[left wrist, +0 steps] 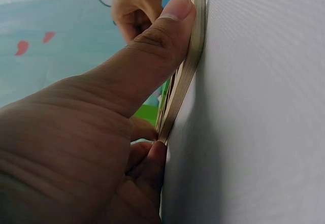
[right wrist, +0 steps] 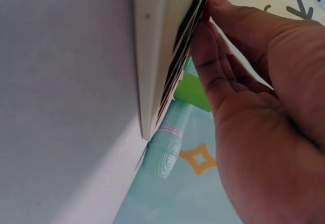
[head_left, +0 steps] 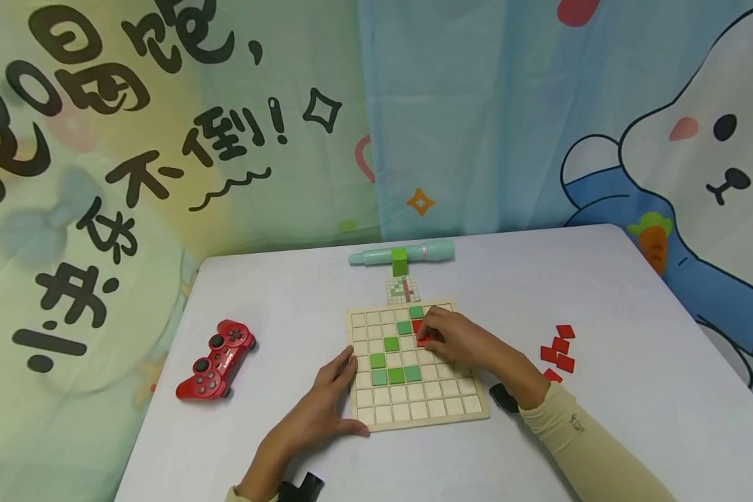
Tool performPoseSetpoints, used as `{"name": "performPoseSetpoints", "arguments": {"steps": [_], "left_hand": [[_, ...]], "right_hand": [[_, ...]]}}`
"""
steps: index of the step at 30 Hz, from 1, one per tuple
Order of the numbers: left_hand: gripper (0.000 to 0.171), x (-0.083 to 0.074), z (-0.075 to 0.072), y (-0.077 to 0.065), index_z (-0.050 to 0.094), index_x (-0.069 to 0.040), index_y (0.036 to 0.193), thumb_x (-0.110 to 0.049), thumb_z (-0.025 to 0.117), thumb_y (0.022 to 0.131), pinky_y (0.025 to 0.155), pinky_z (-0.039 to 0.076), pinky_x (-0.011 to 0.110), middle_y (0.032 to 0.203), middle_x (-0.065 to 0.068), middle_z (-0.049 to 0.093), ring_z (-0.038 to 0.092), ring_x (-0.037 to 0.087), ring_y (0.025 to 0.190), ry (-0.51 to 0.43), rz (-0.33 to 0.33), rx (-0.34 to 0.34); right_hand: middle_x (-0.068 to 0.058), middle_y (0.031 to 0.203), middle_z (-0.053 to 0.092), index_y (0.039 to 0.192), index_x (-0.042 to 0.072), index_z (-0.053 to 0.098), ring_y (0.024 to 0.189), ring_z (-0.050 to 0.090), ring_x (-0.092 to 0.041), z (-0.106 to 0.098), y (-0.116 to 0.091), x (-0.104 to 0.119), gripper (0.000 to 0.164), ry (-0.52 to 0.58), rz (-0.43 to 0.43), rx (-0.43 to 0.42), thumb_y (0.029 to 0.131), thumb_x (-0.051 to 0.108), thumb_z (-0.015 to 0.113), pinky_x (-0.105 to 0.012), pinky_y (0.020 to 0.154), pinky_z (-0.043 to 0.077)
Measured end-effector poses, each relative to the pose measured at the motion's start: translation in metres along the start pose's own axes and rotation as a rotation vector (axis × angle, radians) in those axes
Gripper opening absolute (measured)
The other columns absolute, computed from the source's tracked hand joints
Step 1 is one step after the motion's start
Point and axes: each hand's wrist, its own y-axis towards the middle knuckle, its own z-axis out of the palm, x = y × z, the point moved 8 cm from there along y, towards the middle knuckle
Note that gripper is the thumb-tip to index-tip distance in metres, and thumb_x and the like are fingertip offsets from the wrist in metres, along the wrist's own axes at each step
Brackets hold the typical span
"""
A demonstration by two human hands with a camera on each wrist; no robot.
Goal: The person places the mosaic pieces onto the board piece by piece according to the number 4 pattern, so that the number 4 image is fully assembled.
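A wooden grid board [head_left: 423,421] lies on the white table, with several green square tiles [head_left: 392,344] set in its cells. My right hand [head_left: 454,338] pinches a small red tile [head_left: 422,342] between thumb and fingertips, right at the board's upper right part. Another red tile [head_left: 417,325] sits just above it, partly behind the fingers. Along the board's left edge rest the fingers of my left hand [head_left: 316,397], its thumb at the near left corner. In the left wrist view that thumb [left wrist: 160,41] lies extended against the board's side.
Several loose red tiles [head_left: 561,346] lie to the right of the board. Beyond it are a small pattern card [head_left: 395,293], a green block [head_left: 399,262] and a mint-coloured marker [head_left: 436,250]. A red game controller [head_left: 219,362] lies at the left. Printed curtains hang behind the table.
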Motion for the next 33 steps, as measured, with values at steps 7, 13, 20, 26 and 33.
{"name": "performPoseSetpoints", "arguments": {"steps": [7, 13, 20, 26, 33], "left_hand": [[0.123, 0.001, 0.004, -0.001, 0.029, -0.002, 0.167, -0.038, 0.099, 0.071, 0.127, 0.034, 0.057, 0.181, 0.012, 0.015, 0.02, 0.04, 0.165, -0.009, -0.03, 0.02], [0.123, 0.001, 0.006, 0.0, 0.029, -0.003, 0.167, -0.038, 0.098, 0.072, 0.127, 0.034, 0.057, 0.181, 0.01, 0.013, 0.019, 0.04, 0.166, -0.01, -0.043, 0.026], [0.124, 0.001, 0.008, -0.001, 0.028, -0.004, 0.168, -0.039, 0.098, 0.073, 0.127, 0.035, 0.057, 0.181, 0.009, 0.013, 0.019, 0.038, 0.166, -0.01, -0.033, 0.036], [0.124, 0.002, 0.004, -0.004, 0.029, -0.003, 0.167, -0.04, 0.098, 0.071, 0.127, 0.034, 0.058, 0.181, 0.009, 0.014, 0.019, 0.038, 0.166, -0.007, -0.041, 0.025], [0.125, 0.004, 0.004, -0.003, 0.027, -0.004, 0.168, -0.044, 0.097, 0.072, 0.127, 0.034, 0.06, 0.182, 0.008, 0.012, 0.016, 0.039, 0.167, -0.039, -0.043, 0.034]], "right_hand": [[-0.001, 0.117, 0.07, 0.111, 0.012, 0.075, 0.106, 0.067, -0.016, 0.004, -0.01, 0.003, 0.012, -0.038, -0.007, 0.011, 0.101, 0.007, 0.071, -0.034, 0.092, 0.059], [-0.002, 0.132, 0.069, 0.123, 0.013, 0.074, 0.115, 0.067, -0.019, -0.011, -0.038, 0.0, 0.023, -0.043, 0.04, -0.046, 0.102, 0.006, 0.069, -0.038, 0.097, 0.06], [0.0, 0.119, 0.068, 0.121, 0.015, 0.074, 0.092, 0.059, -0.01, -0.049, -0.12, -0.035, 0.025, -0.122, 0.302, -0.214, 0.098, 0.006, 0.074, -0.023, 0.075, 0.056], [-0.003, 0.113, 0.066, 0.124, 0.013, 0.073, 0.093, 0.058, -0.014, -0.049, -0.173, -0.07, 0.028, -0.13, 0.506, -0.199, 0.096, 0.014, 0.079, -0.021, 0.073, 0.054], [-0.007, 0.117, 0.064, 0.124, 0.012, 0.073, 0.096, 0.06, -0.015, -0.043, -0.184, -0.081, 0.036, -0.141, 0.502, -0.171, 0.09, 0.013, 0.085, -0.031, 0.082, 0.063]]}}
